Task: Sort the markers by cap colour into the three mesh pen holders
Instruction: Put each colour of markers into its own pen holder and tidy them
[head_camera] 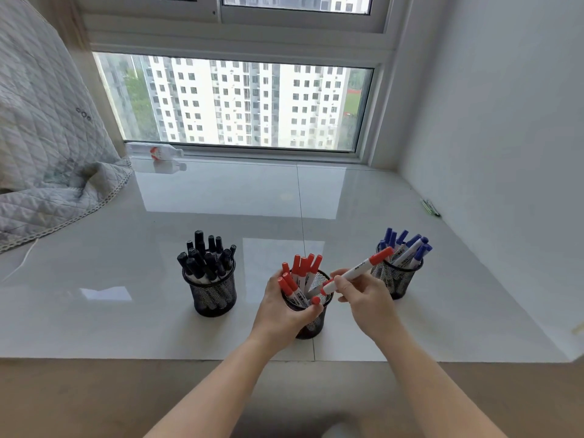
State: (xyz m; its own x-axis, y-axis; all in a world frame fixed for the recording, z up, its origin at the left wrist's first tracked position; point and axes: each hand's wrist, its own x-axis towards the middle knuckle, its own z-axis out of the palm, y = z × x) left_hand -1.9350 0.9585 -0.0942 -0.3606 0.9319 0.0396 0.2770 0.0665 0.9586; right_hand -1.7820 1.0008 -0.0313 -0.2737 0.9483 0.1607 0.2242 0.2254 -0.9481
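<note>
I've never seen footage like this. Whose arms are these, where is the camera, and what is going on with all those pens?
There is no machine: a person wears a camera on the head, looking down at their own bare arms. On the glossy white tiled ledge stand three black mesh pen holders: the left one holds black-capped markers, the right one blue-capped ones, the middle one red-capped ones. The left hand grips the middle holder; the right hand pinches a white marker with a red cap beside it. A plastic bottle lies by the window.
</note>
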